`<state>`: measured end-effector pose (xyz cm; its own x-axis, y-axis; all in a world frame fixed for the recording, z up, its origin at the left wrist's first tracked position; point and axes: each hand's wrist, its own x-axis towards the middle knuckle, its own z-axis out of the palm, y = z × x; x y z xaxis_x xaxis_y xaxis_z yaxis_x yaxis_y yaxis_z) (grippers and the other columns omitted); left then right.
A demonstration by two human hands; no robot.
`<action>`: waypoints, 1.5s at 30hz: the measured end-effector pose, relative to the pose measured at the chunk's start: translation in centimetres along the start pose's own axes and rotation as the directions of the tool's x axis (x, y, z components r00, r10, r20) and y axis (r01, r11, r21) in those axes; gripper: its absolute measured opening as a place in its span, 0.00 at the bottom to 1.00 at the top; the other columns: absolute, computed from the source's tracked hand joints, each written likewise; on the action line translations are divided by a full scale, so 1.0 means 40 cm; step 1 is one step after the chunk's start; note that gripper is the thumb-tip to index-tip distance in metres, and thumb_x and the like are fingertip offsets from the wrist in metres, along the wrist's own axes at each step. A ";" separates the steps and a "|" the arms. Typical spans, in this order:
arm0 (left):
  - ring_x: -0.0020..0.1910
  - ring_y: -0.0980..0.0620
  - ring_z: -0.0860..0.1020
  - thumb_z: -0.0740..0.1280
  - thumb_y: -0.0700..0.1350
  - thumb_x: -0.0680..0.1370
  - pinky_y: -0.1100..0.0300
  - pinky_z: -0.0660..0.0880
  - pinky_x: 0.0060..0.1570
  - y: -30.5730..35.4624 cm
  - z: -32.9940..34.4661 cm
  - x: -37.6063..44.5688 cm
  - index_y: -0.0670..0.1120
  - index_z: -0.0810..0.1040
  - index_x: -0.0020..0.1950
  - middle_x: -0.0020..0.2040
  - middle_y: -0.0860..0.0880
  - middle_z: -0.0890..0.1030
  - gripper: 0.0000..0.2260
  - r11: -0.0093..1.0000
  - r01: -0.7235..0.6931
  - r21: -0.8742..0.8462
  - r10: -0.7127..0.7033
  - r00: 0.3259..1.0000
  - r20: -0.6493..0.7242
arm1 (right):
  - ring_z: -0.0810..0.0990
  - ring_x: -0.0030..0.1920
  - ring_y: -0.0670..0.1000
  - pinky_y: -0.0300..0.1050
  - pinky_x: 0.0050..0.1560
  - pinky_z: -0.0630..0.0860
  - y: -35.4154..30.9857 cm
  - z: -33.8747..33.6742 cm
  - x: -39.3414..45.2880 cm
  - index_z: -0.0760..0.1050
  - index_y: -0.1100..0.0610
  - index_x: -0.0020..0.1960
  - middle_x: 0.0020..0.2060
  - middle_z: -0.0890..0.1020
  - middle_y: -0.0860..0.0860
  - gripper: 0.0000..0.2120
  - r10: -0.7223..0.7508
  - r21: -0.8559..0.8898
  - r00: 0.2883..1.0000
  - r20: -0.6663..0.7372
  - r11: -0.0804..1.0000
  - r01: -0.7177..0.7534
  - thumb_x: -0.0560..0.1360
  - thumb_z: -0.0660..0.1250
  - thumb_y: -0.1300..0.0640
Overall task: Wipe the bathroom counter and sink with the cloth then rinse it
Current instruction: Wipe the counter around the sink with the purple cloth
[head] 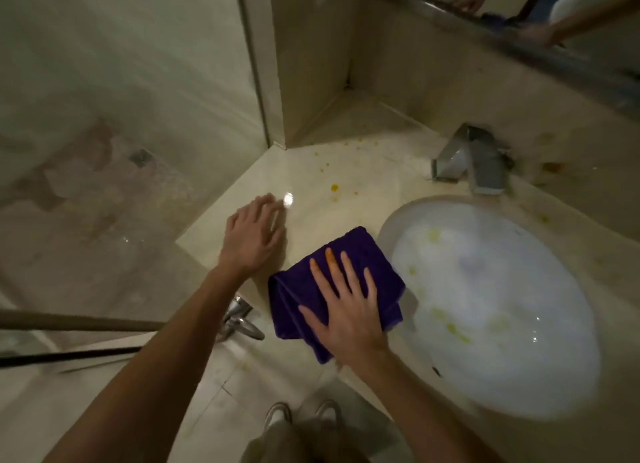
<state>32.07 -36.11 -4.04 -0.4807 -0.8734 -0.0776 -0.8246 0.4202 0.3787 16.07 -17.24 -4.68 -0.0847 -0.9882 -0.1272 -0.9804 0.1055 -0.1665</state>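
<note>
A folded purple cloth lies on the beige marble counter, just left of the white oval sink. My right hand presses flat on the cloth with fingers spread. My left hand rests palm down on the bare counter to the cloth's left, fingers apart and holding nothing. Orange-yellow spots dot the counter beyond the hands. Yellow-green smears mark the sink basin. A chrome faucet stands behind the sink.
A glass shower panel rises at the counter's left edge, with a chrome fitting below it. A wall corner pillar stands at the back. A mirror runs along the back right. My shoes show on the floor below.
</note>
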 end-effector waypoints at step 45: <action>0.80 0.54 0.35 0.41 0.61 0.84 0.43 0.41 0.78 0.055 0.060 0.149 0.55 0.44 0.82 0.82 0.49 0.42 0.27 0.987 -0.157 0.021 0.154 0.983 0.097 | 0.62 0.79 0.59 0.61 0.78 0.56 0.367 -0.148 0.870 0.61 0.56 0.80 0.77 0.67 0.57 0.35 -0.074 -0.140 0.979 -0.190 0.989 0.048 0.82 0.45 0.34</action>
<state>26.67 -39.78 -5.87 -0.6290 -0.7700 -0.1075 -0.7449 0.5573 0.3667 -2.32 -50.72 -5.76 -0.0440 -0.9963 0.0741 -0.9985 0.0416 -0.0343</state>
